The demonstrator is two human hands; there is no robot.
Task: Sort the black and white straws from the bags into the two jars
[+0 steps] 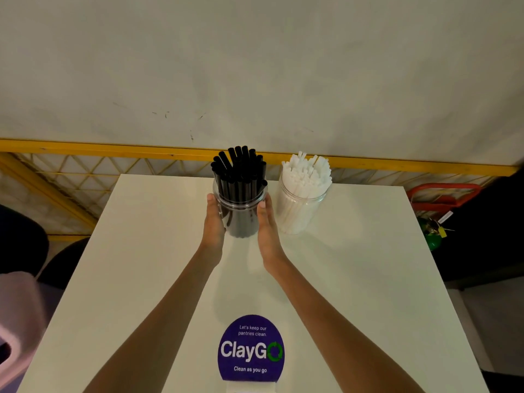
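Two clear jars stand near the far edge of the white table. The left jar holds several upright black straws. The right jar holds several upright white straws. My left hand presses flat against the left side of the black-straw jar, and my right hand presses against its right side, fingers pointing away from me. The jar rests on the table between my palms. No bags are in view.
A purple "ClayGo" sticker lies at the table's near edge. A yellow rail with mesh runs behind the table below a pale wall. A red frame and a green object sit to the right, dark shapes to the left.
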